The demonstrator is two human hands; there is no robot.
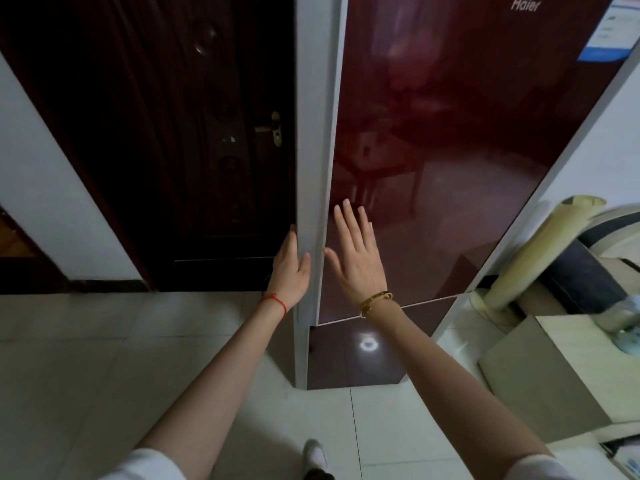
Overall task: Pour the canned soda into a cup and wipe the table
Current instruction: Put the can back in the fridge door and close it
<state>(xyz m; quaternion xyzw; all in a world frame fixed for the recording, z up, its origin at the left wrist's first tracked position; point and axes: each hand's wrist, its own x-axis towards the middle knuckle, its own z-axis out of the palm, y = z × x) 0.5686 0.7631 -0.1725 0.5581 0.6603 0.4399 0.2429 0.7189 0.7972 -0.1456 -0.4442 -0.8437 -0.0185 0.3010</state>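
No soda can, cup or table shows in the head view. A tall fridge with a glossy dark red door [450, 140] stands in front of me. My right hand [356, 258] lies flat on the red door, fingers spread, a gold bracelet at the wrist. My left hand [290, 268] rests against the fridge's white left side edge [311, 161], fingers curled round it, with a red string on that wrist. Neither hand holds a loose object.
A dark wooden door with a brass handle [273, 129] is left of the fridge. At the right are a rolled pale mat [533, 251], a cardboard box [554, 368] and stacked clutter. White tiled floor [104, 358] spreads below; my shoe [315, 455] shows at the bottom.
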